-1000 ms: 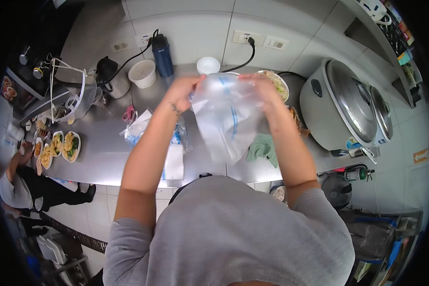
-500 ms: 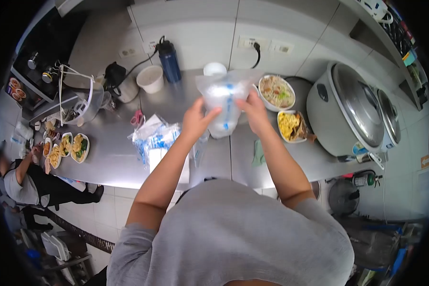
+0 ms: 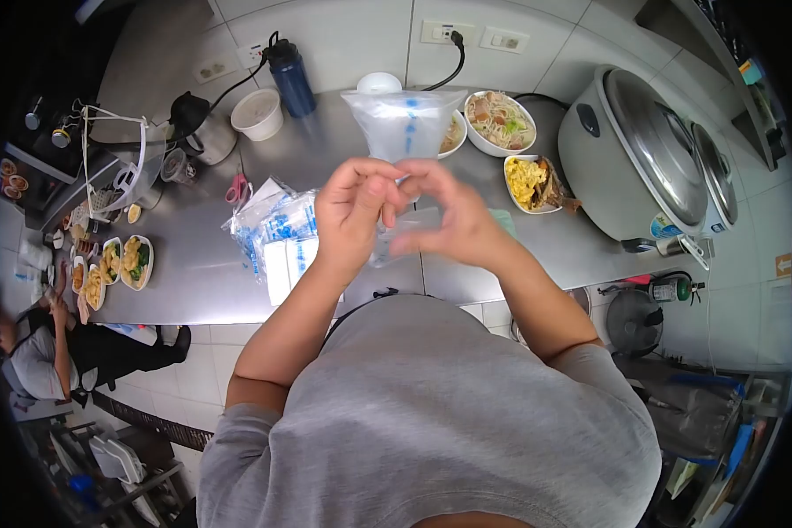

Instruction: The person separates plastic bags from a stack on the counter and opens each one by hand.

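A person's two bare hands meet above a brushed stainless-steel counter (image 3: 189, 264). The left hand (image 3: 352, 211) has its fingers curled, thumb bent near them; the right hand (image 3: 444, 216), partly blurred, arches its fingers toward the left fingertips, thumb spread well apart. Whether anything thin is caught between the fingertips, I cannot tell. Just beyond them, toward the counter's back edge, is a translucent plastic bag with blue print (image 3: 405, 123), its top flared, its lower part hidden by the hands. Near the front edge, left of the hands, lies a heap of clear, blue-printed plastic packaging (image 3: 277, 220). Right of the bag, a white bowl of noodles and greens (image 3: 500, 123) sits near the back edge, beside a large grey cooker with a metal lid (image 3: 594, 167).
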A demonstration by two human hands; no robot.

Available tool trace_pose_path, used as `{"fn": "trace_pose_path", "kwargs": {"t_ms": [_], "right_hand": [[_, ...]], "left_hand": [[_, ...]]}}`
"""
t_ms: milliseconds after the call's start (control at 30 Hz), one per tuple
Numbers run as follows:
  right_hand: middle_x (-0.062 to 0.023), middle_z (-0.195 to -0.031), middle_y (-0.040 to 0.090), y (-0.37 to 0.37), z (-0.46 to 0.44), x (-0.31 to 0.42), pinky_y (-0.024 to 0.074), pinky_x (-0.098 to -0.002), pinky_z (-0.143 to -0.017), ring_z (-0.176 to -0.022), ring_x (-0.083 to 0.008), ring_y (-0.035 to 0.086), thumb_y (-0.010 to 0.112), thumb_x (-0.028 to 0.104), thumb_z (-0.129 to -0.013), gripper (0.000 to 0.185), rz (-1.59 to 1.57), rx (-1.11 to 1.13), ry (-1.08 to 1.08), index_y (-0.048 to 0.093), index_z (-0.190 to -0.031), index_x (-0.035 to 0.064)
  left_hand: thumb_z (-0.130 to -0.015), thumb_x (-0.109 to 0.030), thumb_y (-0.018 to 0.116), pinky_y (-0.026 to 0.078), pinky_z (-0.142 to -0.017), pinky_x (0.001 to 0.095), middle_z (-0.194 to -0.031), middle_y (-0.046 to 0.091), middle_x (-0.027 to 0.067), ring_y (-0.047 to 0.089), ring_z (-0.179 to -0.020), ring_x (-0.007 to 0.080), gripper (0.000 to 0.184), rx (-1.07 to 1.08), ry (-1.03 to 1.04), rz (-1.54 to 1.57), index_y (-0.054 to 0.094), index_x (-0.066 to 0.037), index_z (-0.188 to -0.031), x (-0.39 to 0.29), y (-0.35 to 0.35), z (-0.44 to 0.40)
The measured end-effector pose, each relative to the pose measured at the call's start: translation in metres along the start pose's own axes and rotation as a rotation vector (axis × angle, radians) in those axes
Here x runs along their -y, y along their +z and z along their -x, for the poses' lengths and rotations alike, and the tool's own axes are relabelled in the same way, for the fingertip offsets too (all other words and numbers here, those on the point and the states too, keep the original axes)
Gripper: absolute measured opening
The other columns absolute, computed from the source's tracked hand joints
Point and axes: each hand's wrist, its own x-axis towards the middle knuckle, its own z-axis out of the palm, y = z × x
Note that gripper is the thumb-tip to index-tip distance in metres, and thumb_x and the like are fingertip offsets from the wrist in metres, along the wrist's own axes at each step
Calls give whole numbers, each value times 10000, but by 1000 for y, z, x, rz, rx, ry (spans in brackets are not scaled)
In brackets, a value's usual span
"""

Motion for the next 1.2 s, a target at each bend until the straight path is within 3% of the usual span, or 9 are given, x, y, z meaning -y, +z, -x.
{"fn": "trace_pose_path", "kwargs": {"t_ms": [100,200,400,600,700,800,900,1000,1200], "right_hand": [[-44,-896,597,-18,1,0,440,-301,-805,-866,-163,564,800,181,-629,588,-155,-48,135,515,-1133,74],[-26,-782,604,-6,4,20,446,-257,-724,-754,-112,564,741,101,-699,344,124,-108,-108,582,-1001,57],[-15,-755,609,-19,8,9,442,-229,-707,-735,-70,543,653,41,-788,55,-147,-89,270,616,-819,15],[-21,-831,604,-35,9,11,442,-221,-703,-787,-77,551,593,36,-835,39,376,-179,-231,599,-869,18],[-31,-893,601,-35,8,-1,445,-238,-736,-838,-91,553,585,86,-854,124,-194,-116,-223,574,-963,27],[-5,-781,561,-32,6,1,415,-247,-676,-742,-78,505,623,139,-836,156,-885,-51,230,568,-936,32],[-8,-790,546,-48,1,-16,407,-245,-666,-741,-67,497,608,157,-848,174,-899,327,338,554,-968,43],[-19,-796,556,-37,-7,-23,423,-256,-662,-726,-80,513,593,163,-858,184,-726,262,222,547,-989,42],[-45,-883,588,-46,-29,1,461,-285,-712,-736,-110,561,591,157,-856,175,-1148,40,297,553,-984,43]], "left_hand": [[-891,-303,559,339,-525,191,-848,572,58,499,-620,91,319,-64,101,-73,546,-2,-995,-7,3,1],[-861,-267,611,363,-561,195,-859,576,59,513,-663,101,298,-109,103,-33,551,-4,-988,-10,6,5],[-807,-133,672,438,-680,205,-925,610,80,549,-718,112,285,12,135,-201,558,-3,-1033,-16,5,1],[-800,-69,666,448,-707,204,-848,634,50,553,-719,83,160,-48,-281,-148,606,-8,-935,-27,6,6],[-845,-139,627,431,-664,192,-776,607,19,529,-683,66,125,94,-457,-268,604,-18,-828,-22,0,0],[-890,-194,570,403,-622,180,-727,563,-13,493,-658,46,200,136,-360,-206,583,-29,-778,-3,-2,-9],[-907,-210,544,386,-624,187,-709,535,-36,457,-667,36,242,101,-402,69,562,-36,-739,-5,-6,-24],[-909,-206,541,381,-631,190,-706,521,-44,438,-674,32,253,130,-425,-25,544,-42,-717,-11,-4,-33],[-903,-213,553,341,-585,189,-675,484,-53,404,-655,25,262,195,-392,-362,521,-49,-702,2,-16,-37]]}}
